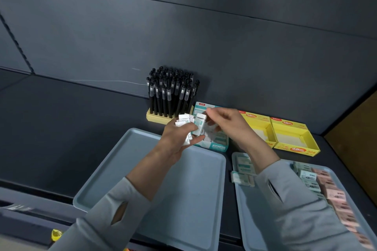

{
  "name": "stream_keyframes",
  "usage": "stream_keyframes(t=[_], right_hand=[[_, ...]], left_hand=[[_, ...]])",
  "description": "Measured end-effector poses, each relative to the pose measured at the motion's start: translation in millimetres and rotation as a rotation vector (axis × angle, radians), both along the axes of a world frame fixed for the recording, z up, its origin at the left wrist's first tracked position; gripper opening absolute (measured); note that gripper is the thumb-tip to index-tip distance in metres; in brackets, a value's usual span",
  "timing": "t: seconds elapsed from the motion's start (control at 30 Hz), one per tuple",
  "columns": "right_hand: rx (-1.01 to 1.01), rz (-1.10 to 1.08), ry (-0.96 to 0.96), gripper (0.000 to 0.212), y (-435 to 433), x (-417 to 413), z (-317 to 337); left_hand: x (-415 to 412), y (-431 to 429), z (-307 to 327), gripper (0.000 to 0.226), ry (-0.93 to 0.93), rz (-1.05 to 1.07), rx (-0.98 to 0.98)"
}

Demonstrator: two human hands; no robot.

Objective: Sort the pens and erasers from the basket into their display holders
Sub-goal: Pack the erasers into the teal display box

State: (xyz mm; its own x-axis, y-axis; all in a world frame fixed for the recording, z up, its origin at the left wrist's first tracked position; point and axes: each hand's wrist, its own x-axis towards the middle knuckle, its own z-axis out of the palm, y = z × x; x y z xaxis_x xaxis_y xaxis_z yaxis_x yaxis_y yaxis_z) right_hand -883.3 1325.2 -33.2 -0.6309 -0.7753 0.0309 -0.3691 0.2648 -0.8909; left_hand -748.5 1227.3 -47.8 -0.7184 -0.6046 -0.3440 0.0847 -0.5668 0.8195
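On the dark bench, against the back wall, black pens stand upright and packed close in a pale yellow holder. Just right of it sits a teal eraser box with white erasers lying inside; further right, two yellow display boxes stand side by side, touching. Left hand is raised over the near edge of the teal box, fingers curled round a bunch of erasers – white-wrapped, fanned out above the fist. Right hand hovers over the same box, thumb and forefinger pinched together on the upper end of a teal-sleeved eraser, which stands upright between the two hands; its lower end is near the left thumb, contact uncertain because of blur. Left tray, blue-grey, lies under the left forearm. Right tray carries loose stock – teal-sleeved erasers at its far left corner, one piece overhanging the left rim, and pink erasers in a row along the right side. Both forearms wear grey sleeves with thumb slits. Small yellow object at bottom left, too blurred to identify.
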Motion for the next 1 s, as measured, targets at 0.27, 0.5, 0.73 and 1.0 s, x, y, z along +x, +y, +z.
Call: stream_keyframes(t=[0.27, 0.5, 0.73, 1.0], right_hand=[[0.036, -0.055, 0.079, 0.011, 4, -16, 2], [0.487, 0.085, 0.463, 0.024, 15, -22, 1], [0.540, 0.100, 0.628, 0.022, 16, -16, 4], [0.474, 0.101, 0.642, 0.025, 12, -18, -12]], left_hand=[[-1, 1, 1, 0.026, 0.015, 0.033, 0.020], [-1, -1, 5, 0.024, -0.014, 0.016, 0.016], [0, -3, -2, 0.026, -0.017, 0.034, 0.002], [-2, -5, -3, 0.013, 0.004, 0.017, -0.046]])
